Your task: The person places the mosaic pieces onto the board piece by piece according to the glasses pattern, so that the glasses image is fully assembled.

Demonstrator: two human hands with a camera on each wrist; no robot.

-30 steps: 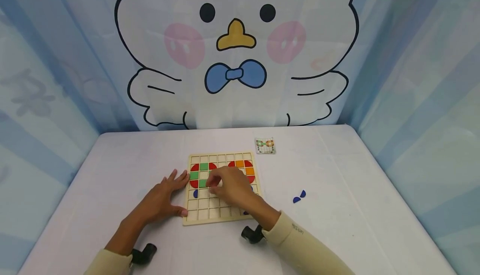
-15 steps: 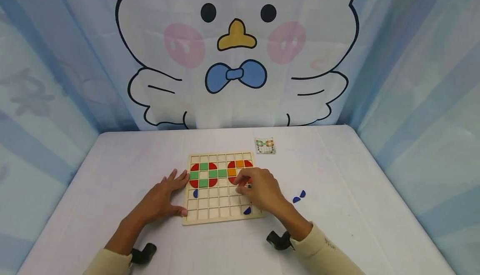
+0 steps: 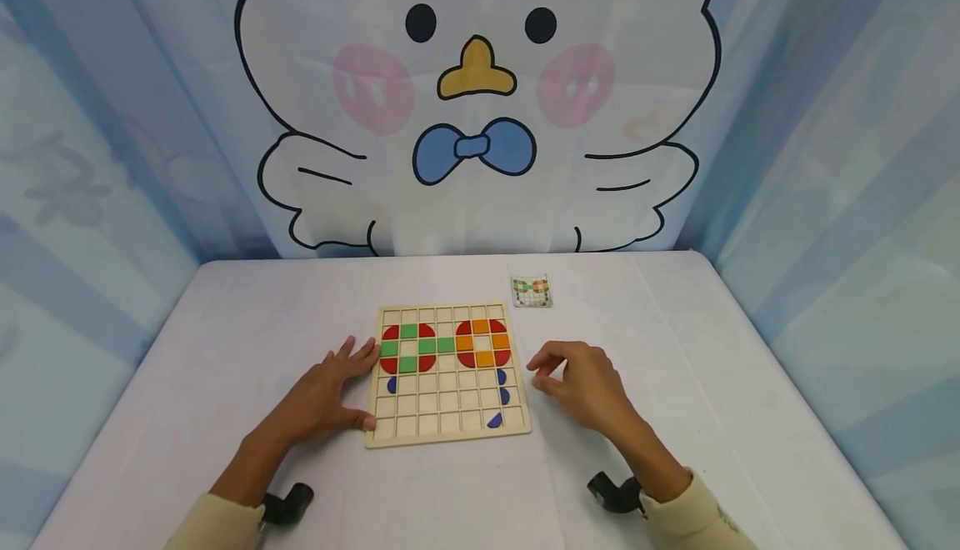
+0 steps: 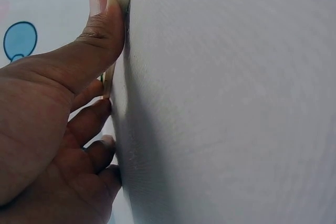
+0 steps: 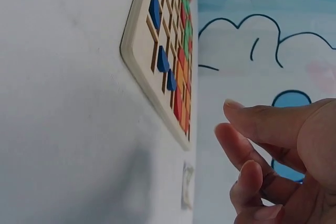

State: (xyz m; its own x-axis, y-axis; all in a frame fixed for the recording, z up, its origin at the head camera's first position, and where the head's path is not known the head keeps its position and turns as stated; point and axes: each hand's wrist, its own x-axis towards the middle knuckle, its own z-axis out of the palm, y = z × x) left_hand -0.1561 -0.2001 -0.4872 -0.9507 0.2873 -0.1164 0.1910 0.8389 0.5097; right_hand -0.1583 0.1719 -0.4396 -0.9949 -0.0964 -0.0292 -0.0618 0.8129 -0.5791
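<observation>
My left hand (image 3: 326, 392) rests at the left edge of a wooden grid board (image 3: 450, 437), fingers spread and thumb near the front corner. In the left wrist view its thumb (image 4: 100, 30) presses the board's side. Red, green and orange tiles form two rings on the board, joined by a green square (image 3: 446, 346). Blue rounded pieces sit below: one at the left (image 3: 392, 385), several at the right, including a tilted one (image 3: 495, 421). My right hand (image 3: 581, 383) hovers right of the board, fingers loosely bent; in the right wrist view nothing shows between thumb and index finger (image 5: 233, 140).
A small pattern card (image 3: 531, 291) lies behind the board's right corner on the white-covered table (image 3: 735, 400). Black wrist cameras (image 3: 288, 504) sit on both wrists. A cartoon-printed curtain (image 3: 480, 200) stands behind the table.
My right hand has moved right, from over the board to beside it, uncovering the orange ring and blue pieces. It now hides two loose blue pieces on the table. My left hand stays put.
</observation>
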